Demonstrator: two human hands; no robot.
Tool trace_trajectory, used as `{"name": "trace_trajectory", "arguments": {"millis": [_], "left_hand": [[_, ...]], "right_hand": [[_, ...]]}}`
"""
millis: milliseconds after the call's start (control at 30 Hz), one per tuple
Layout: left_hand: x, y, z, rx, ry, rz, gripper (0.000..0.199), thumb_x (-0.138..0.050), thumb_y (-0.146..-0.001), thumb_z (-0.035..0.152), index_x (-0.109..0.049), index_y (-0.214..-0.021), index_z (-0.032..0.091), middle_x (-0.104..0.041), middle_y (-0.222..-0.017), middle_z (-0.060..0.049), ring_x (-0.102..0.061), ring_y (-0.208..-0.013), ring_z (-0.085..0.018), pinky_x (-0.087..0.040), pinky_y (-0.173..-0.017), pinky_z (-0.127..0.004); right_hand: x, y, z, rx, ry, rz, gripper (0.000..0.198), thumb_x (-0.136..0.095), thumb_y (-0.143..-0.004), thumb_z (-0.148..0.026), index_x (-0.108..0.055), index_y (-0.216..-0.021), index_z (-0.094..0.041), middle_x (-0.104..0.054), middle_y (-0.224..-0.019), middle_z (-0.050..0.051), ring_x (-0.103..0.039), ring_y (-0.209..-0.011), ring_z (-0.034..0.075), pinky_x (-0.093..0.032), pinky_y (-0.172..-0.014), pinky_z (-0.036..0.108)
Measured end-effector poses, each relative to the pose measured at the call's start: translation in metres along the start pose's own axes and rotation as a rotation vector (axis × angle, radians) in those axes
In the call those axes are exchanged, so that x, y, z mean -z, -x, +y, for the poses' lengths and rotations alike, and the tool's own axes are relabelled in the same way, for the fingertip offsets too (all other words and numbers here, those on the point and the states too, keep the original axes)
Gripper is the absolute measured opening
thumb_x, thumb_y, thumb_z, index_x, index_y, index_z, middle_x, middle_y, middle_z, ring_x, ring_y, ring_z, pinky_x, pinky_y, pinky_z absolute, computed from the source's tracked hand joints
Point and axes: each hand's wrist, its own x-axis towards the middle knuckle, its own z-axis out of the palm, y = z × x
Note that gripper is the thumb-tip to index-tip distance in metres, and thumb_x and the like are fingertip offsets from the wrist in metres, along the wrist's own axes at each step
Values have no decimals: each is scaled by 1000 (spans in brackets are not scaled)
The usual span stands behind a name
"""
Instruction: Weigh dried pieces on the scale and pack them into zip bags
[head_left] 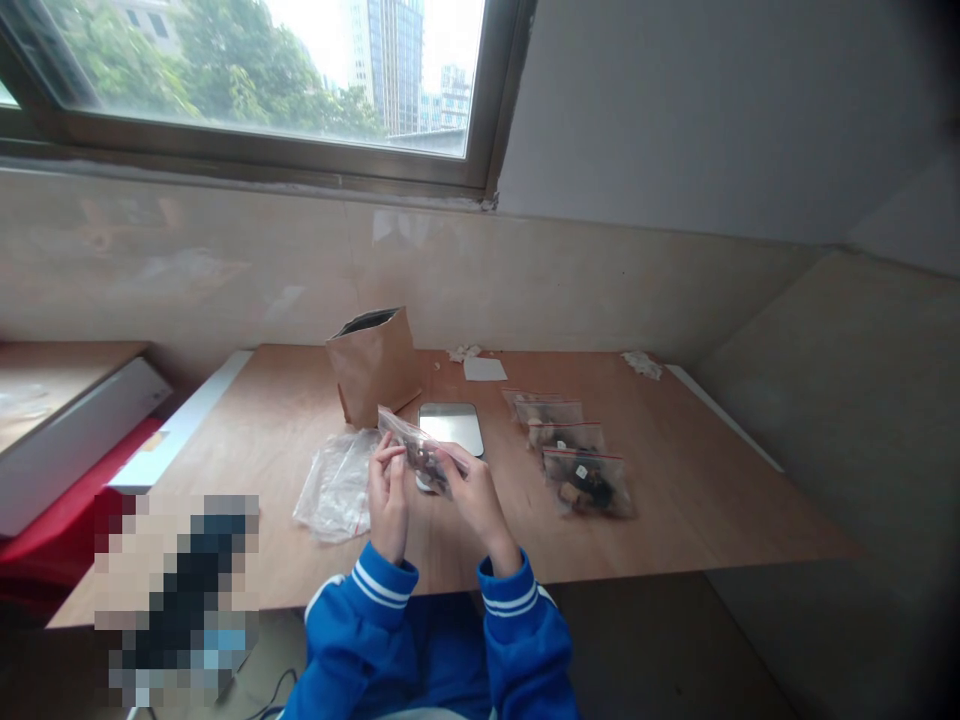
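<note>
Between my two hands is a clear zip bag (424, 452) with dark bits inside, raised above the table and tilted. My left hand (388, 495) grips its left end near the top edge. On the other end, the fingers of my right hand (471, 488) are closed. Below and behind the bag lies a flat kitchen scale (454, 425) with a shiny plate, partly hidden by the bag and my hands. Left of my left hand is a pile of flat clear plastic bags (337, 490). Behind them stands an open brown paper bag (375, 365).
Several filled zip bags (589, 485) overlap in a row on the right of the wooden table (697, 500). A white paper slip (485, 369) and crumpled tissue (643, 365) lie near the wall. A blurred-out dark object (191, 580) is at the front left.
</note>
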Motion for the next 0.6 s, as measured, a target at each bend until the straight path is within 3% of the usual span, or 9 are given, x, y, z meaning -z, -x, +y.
{"name": "trace_trajectory", "arguments": {"millis": [133,233,333,500,600], "left_hand": [[9,-17,-1,13,-33,90,46,-60,-82,48,-52,-117,21,-51,-135,-12,-50,-123,-23,-41,-102,-38],[15,-30,2,38,-25,-24,40,-63,-79,49,-62,-103,17,-65,-106,-8,-60,-104,-22,-46,-93,-35],[18,-35,6,55,19,-141,35,-65,-78,48,-67,-88,15,-68,-84,-5,-63,-84,-18,-50,-80,-30],[19,-31,6,116,118,-101,34,-70,-73,48,-66,-83,15,-68,-74,-3,-65,-72,-17,-52,-71,-29],[18,-29,8,157,174,-87,36,-70,-72,49,-64,-85,16,-70,-74,-3,-67,-70,-18,-54,-67,-30]], "right_hand": [[13,0,5,-20,-103,72,33,-52,-91,-45,-73,-101,-20,-73,-104,7,-68,-98,23,-52,-89,35],[19,1,12,-28,-111,74,34,-56,-89,-47,-74,-96,-20,-75,-95,8,-69,-94,24,-52,-88,36],[25,2,17,-77,-133,96,36,-56,-88,-50,-73,-95,-19,-75,-90,7,-70,-87,23,-53,-85,36],[39,5,23,-137,-130,183,39,-57,-85,-54,-69,-90,-18,-74,-83,7,-68,-71,19,-55,-65,29],[42,5,26,-134,-144,265,35,-64,-81,-51,-67,-86,-17,-74,-78,7,-66,-64,17,-54,-63,29]]}}
